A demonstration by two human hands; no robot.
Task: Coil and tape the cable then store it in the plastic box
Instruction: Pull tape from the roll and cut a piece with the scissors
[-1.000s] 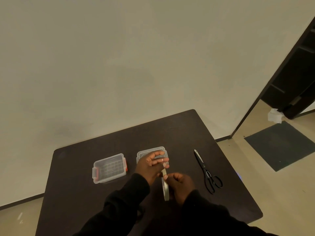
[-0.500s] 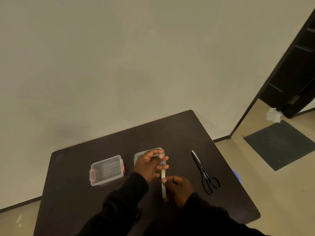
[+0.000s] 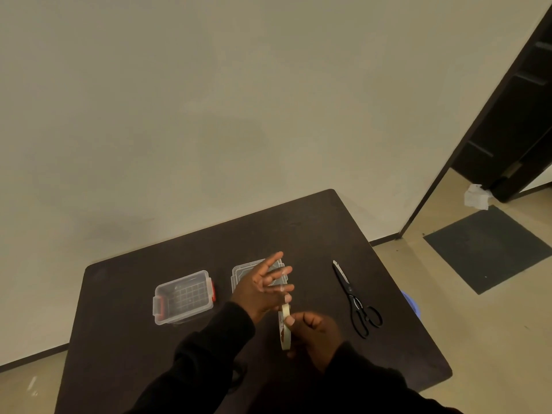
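Note:
My right hand point(image 3: 315, 331) grips a roll of pale tape point(image 3: 284, 330), held edge-on above the table's front middle. My left hand point(image 3: 260, 289) is just above the roll with its fingers spread; one fingertip touches the roll's top edge. The clear plastic box point(image 3: 183, 297) with red latches stands open and empty to the left. Its clear lid point(image 3: 239, 274) lies behind my left hand, partly hidden. A dark loop point(image 3: 239, 373) by my left sleeve may be the cable; it is hard to tell against the dark table.
Black scissors point(image 3: 355, 300) lie shut on the right of the dark table point(image 3: 298, 228). A wall stands close behind the table. To the right are bare floor, a dark mat point(image 3: 487, 249) and an open doorway.
My left hand's fingers, curled at the tape's end before, have spread apart. The roll in my right hand has hardly moved.

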